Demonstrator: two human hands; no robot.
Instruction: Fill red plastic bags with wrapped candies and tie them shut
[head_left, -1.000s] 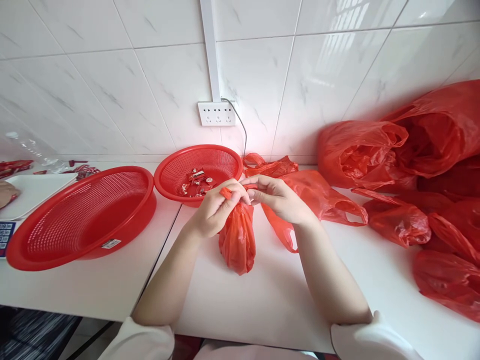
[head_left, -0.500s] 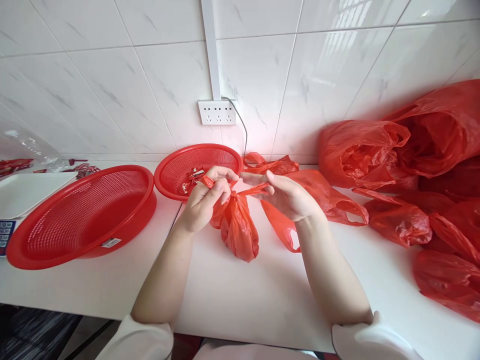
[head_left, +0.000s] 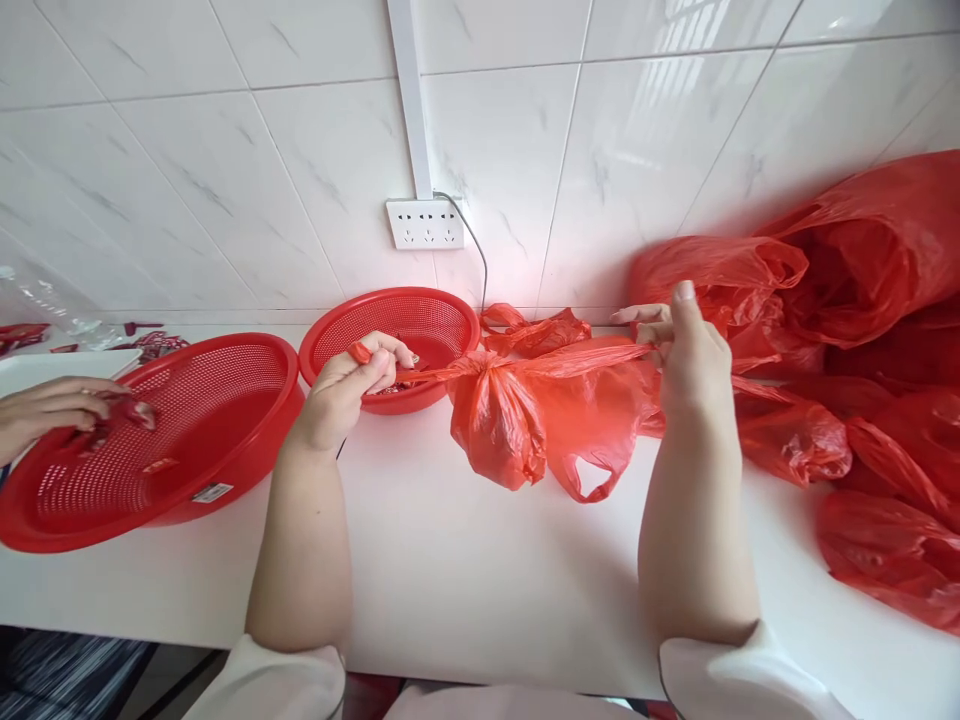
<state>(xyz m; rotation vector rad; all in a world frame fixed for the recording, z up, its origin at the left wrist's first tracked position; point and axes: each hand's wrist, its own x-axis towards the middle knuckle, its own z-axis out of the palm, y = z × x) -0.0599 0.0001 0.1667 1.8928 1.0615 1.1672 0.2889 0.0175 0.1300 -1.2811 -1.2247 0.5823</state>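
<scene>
A small, filled red plastic bag [head_left: 499,420] hangs between my hands just above the white table, its neck gathered in a knot. My left hand [head_left: 345,385] is closed on one handle of the bag, in front of the smaller red basket. The other handle is stretched out to the right, gripped by my right hand [head_left: 686,345], whose thumb points up. Both handles are pulled taut. Behind the hanging bag lies another red plastic bag [head_left: 600,420] with a handle loop showing. What the knotted bag contains cannot be seen.
At left, another person's hand [head_left: 56,410] holds small red packets over a large red basket [head_left: 262,375]. A smaller red basket [head_left: 390,305] with small packets stands by the wall. Several red bags [head_left: 795,440] crowd the right side. A socket strip [head_left: 426,224] is on the wall.
My hands have moved apart, drawing the bag's handles out sideways and tight. The bag has shifted slightly right and up. Another person's hand with red packets has appeared over the large basket.
</scene>
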